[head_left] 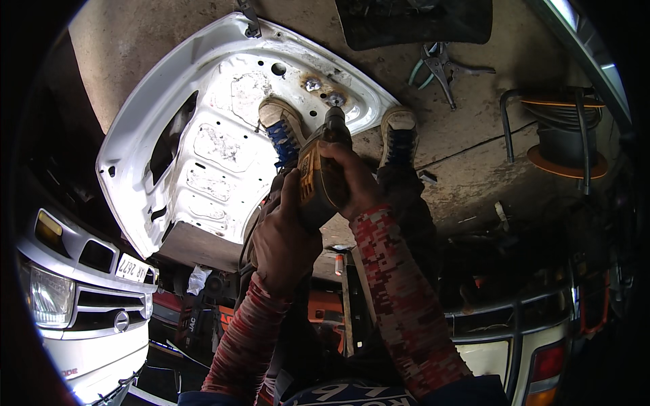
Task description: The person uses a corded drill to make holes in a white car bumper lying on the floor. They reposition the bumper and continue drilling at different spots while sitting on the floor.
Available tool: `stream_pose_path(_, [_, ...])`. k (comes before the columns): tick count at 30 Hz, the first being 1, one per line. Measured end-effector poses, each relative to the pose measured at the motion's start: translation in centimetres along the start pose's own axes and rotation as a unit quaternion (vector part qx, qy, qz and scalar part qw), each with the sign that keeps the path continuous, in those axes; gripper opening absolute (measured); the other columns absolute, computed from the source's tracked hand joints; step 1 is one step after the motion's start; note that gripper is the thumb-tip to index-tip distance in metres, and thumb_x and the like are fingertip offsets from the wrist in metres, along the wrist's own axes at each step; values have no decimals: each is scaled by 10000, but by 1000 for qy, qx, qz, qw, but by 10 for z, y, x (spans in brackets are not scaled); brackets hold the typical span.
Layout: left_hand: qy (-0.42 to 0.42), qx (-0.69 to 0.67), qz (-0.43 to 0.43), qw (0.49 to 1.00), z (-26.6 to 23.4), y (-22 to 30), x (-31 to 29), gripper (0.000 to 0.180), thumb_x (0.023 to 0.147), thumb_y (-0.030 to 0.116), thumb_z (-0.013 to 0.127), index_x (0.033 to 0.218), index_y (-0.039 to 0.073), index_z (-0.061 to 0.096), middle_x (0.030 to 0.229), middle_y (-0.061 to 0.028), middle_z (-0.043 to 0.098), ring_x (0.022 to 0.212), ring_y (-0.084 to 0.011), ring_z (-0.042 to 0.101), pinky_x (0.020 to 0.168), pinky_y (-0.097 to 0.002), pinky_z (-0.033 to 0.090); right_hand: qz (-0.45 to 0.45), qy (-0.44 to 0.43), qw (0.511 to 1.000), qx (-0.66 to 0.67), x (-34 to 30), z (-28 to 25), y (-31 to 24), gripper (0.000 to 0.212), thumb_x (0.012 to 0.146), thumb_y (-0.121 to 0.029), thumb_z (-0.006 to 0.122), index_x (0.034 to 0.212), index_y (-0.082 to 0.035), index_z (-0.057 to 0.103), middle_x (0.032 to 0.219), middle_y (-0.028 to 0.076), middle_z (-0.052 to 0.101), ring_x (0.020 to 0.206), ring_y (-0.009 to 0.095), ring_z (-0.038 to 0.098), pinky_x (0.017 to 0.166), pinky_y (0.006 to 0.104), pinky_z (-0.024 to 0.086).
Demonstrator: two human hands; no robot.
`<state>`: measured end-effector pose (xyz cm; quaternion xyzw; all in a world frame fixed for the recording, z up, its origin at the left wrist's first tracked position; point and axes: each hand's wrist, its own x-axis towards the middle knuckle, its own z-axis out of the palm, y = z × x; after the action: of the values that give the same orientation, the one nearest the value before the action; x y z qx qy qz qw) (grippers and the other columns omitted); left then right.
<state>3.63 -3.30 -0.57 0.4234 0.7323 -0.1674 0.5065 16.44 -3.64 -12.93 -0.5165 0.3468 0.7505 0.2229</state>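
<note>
Both my hands grip a yellow and black power drill [313, 177]. My left hand [288, 237] is closed round its rear end, nearest me. My right hand [355, 179] wraps the drill's right side farther forward. The chuck end points away from me, down at a bare-metal spot on a white car body panel [230, 88]; whether the tip touches it I cannot tell. A second bare-metal spot lies just left of that one, with brown staining around both. The panel has several holes and cut-outs, and lies flat on the floor.
My left shoe [281, 128] rests on the panel, my right shoe [399, 139] beside its corner. Locking pliers [443, 74] and a cable reel [567, 139] lie to the right. A dark tray [413, 24] is at the far side. Vehicle fronts and parts [88, 304] crowd the left.
</note>
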Motion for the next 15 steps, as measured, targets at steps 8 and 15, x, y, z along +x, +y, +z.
stream_pose_path(8, [3,1,8,1000,1,0,0,857,807,-30,696,1625,50,454,1189,-323,739,1061,-516,749,931,-568,608,1,-9,1000,5,0,-1,1,354,948,-187,809,1245,-9,731,1042,69,761,889,181,756,815,324,641])
stream_pose_path(15, [1,-3,-3,1000,2,1,-1,838,816,-35,689,1616,58,459,1198,-323,736,1066,-517,748,920,-575,609,14,-14,1000,5,3,-4,0,363,944,-189,810,1249,-12,724,1049,67,757,891,180,756,816,323,643])
